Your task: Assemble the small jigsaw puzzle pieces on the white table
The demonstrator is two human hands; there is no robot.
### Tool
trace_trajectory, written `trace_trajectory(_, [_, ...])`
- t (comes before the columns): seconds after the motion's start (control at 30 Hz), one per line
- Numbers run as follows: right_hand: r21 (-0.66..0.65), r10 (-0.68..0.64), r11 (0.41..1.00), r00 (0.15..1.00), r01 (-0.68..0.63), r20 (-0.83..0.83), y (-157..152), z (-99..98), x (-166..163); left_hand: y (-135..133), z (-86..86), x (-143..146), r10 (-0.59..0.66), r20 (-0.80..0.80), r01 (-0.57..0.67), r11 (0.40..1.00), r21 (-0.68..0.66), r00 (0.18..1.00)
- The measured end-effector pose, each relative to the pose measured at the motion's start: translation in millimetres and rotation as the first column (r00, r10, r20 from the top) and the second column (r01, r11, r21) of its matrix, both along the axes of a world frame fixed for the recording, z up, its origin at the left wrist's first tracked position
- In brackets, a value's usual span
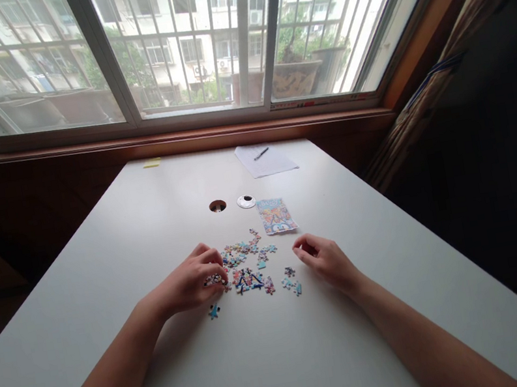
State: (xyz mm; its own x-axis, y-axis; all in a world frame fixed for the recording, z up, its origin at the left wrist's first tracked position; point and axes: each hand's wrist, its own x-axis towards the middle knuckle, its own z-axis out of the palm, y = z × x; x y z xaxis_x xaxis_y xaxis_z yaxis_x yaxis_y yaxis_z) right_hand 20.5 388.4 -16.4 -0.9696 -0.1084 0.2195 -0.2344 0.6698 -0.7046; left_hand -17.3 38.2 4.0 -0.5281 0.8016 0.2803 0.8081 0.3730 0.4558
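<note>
My left hand [198, 277] is curled at the left side of a puzzle, its thumb and fingers closed around a few joined puzzle pieces [214, 280]; the fingers partly cover them. To the right of these lies an assembled puzzle section [248, 280] with dark blue lines. Loose puzzle pieces [243, 249] are scattered behind it. A blue puzzle piece [214, 311] rests alone below my left hand. My right hand [325, 260] hovers or rests at the right, fingertips pinched together; anything between them is too small to make out. Several light blue pieces [291, 284] lie left of it.
A colourful picture card [277, 215] lies behind the pieces on the white table [209, 373]. Farther back are a round cable hole [218, 206], its loose cover [246, 202], paper sheets [273, 163] with a pen [261, 153], and a yellow strip [151, 163] near the window.
</note>
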Motion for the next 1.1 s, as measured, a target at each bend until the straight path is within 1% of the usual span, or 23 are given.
trace_trajectory(0.23, [0.003,0.006,1.0,1.0,-0.006,-0.001,1,-1.1,0,1,-1.1,0,-0.015,0.032,0.014,1.0,0.013,0.999])
trace_trajectory(0.63, [0.002,0.016,1.0,1.0,-0.016,0.002,-1,-0.1,0,10,3.6,8,-0.061,0.043,0.061,0.998,-0.005,0.997])
trace_trajectory(0.87, [0.01,0.02,1.0,1.0,-0.02,0.012,-2,0.4,1,12,1.1,11,-0.05,0.03,0.051,0.998,-0.041,0.998])
trace_trajectory(1.1, [0.001,0.028,1.0,0.999,-0.028,0.017,-2,0.8,1,12,-0.3,10,-0.042,0.077,0.044,0.998,-0.033,0.996])
